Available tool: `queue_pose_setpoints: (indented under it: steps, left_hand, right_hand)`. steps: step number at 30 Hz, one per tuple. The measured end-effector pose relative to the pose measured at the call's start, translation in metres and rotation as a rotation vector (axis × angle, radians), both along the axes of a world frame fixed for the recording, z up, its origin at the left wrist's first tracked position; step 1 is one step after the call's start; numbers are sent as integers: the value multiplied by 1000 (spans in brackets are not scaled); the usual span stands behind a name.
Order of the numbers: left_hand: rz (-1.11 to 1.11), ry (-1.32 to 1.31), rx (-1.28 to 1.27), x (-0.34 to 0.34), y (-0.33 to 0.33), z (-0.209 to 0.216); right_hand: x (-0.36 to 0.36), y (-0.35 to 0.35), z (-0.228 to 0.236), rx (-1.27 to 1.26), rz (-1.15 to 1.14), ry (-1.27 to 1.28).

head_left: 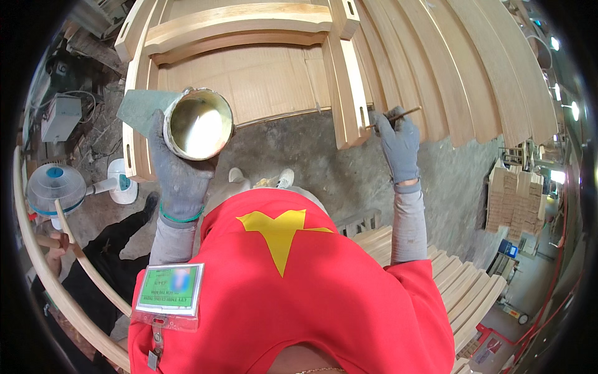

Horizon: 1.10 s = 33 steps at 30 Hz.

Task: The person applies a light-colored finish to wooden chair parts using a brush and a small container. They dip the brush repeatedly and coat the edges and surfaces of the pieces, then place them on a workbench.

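Observation:
My left hand [179,171], in a grey glove, is closed around a round can [230,119] with whitish liquid [202,128] inside. A flat grey-green piece [144,107] sticks out beside the can at that hand; how it is held is hidden. My right hand [400,146], gloved as well, pinches a thin brown stick [409,114]. The stick's lower end is by the slotted end of a pale wooden post [350,103]. That post belongs to a wooden frame with a curved crossrail [240,22], and flat cardboard [249,84] lies within the frame.
Long curved wooden boards [430,68] lie side by side at the right. More wooden slats [461,283] are stacked at lower right. On the left are a fan [56,187], a curved wooden rail [37,262] and another person in dark clothing [118,243]. Stacked brown sheets [514,202] stand farther right.

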State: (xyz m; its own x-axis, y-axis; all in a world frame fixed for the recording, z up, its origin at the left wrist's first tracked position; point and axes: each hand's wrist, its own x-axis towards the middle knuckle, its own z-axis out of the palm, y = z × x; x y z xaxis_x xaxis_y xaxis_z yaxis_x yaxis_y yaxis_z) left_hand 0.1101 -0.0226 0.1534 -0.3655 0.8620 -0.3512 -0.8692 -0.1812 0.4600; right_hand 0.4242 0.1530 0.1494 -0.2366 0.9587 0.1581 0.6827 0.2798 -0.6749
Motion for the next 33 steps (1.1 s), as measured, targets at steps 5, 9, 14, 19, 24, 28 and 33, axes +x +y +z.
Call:
queue_pose_setpoints:
  steps: [5,9,14,19,24,28,33]
  left_hand:
    - [-30,-15,4,9,5,5]
    - [4,62,34,10,6,4]
    - [15,33,40,9,-1,10]
    - [22,187,8,27,-4,10]
    - [48,112,122,36,-10,15]
    - [160,266,13,46,-13,13]
    - [283,1231,-202,68,-27,16]
  right_hand:
    - [-17,14,-1,-6,-14,103]
    - [-9,17,-7,-16,47,176]
    - [6,6,8,-108,45,-59]
    - [-6,29,-1,18,80,134]
    - [11,10,8,69,310,66]
    - [35,-18,22,267,523,-112]
    - [39,-11,63,110,696,11]
